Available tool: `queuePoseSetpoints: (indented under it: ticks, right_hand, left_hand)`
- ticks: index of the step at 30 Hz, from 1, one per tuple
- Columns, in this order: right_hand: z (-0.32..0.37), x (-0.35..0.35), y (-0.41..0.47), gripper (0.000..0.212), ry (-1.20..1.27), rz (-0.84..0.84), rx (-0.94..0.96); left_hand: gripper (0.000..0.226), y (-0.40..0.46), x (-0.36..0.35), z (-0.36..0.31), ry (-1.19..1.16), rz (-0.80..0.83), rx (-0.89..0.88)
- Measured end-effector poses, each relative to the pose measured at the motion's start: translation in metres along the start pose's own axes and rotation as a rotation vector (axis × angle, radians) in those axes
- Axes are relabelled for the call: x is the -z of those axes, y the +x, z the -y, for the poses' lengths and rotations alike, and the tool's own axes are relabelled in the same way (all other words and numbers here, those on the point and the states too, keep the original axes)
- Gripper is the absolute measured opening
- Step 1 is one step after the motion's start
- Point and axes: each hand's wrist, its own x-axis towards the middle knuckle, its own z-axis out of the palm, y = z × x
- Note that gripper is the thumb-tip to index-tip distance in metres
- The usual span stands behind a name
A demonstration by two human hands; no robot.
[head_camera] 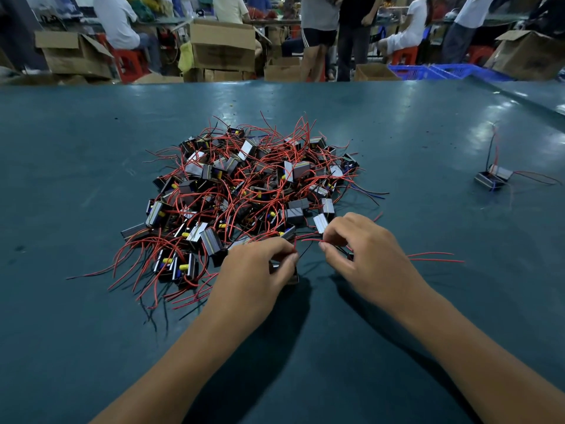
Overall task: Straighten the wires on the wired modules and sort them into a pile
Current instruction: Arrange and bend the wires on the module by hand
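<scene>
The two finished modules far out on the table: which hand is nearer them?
Right. The right hand is between the big pile and the two finished modules; the left hand is farther away.

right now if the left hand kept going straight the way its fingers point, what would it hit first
Most likely the right hand. The left hand points rightward and slightly away, pinching a red wire that the right hand also pinches. The near edge of the tangled pile lies just beyond; depth is uncertain.
</scene>
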Motion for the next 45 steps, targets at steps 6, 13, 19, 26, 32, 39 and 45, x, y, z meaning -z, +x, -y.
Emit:
queuePoseSetpoints:
  ticks: [6,13,19,26,32,39,45]
  right_hand:
    - [0.007,0.007,-0.004,0.012,0.003,-0.008,0.04]
    - [0.01,0.004,-0.004,0.011,0.254,-0.017,-0.104]
    - [0.014,0.005,-0.001,0.01,0.948,0.1,-0.491]
    - [0.015,0.001,-0.003,0.014,1.146,0.109,-0.54]
    - [0.011,-0.003,-0.003,0.019,1.011,0.059,-0.45]
    - [0.01,0.001,-0.003,0.018,0.696,-0.005,-0.345]
    - [0.013,-0.008,-0.008,0.015,0.776,0.038,-0.412]
  left_hand:
    - [0.013,0.0,0.002,0.002,0.043,-0.004,-0.036]
    - [0.002,0.001,0.001,0.004,0.014,-0.02,-0.054]
    - [0.005,0.001,-0.006,0.007,-0.161,0.069,-0.001]
    - [0.023,-0.002,-0.01,0.007,-0.194,0.208,0.025]
    - [0.033,-0.001,-0.007,0.008,-0.036,0.076,-0.005]
    - [0.033,-0.001,-0.005,0.001,-0.014,0.029,-0.042]
    - [0.016,0.0,-0.005,0.002,-0.019,0.035,-0.032]
